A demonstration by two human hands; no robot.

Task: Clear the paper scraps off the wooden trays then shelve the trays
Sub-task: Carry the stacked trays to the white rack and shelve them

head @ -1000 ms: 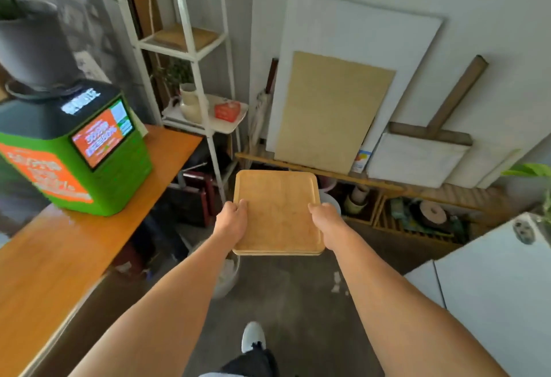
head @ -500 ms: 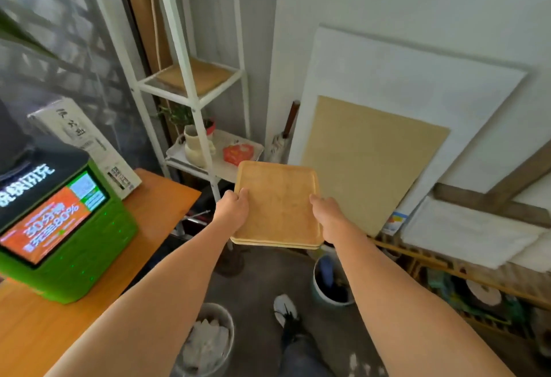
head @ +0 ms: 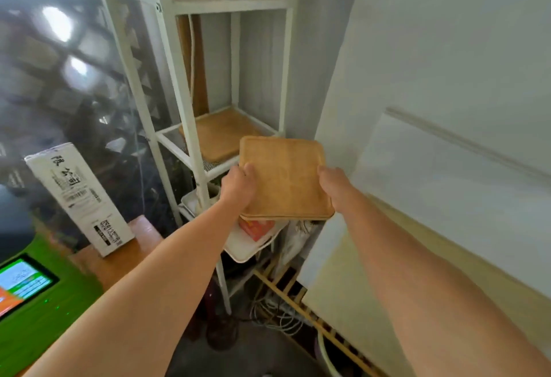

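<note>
Scrap-free tray stack [head: 286, 177] is gripped at opposite edges by left hand [head: 238, 187] and right hand [head: 334, 187], held level for sliding onto shelf [head: 190, 153] beside shelved tray [head: 220, 135].

Wooden trays [head: 286, 177] — approx. two stacked, bare, level — more on shelf [head: 220, 135].

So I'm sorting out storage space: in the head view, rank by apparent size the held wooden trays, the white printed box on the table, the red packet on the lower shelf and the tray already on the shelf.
1. Held wooden trays, though nearness to the camera inflates them.
2. White printed box, close behind.
3. Tray already on the shelf, partly hidden, so unsure.
4. Red packet, mostly covered.
</note>
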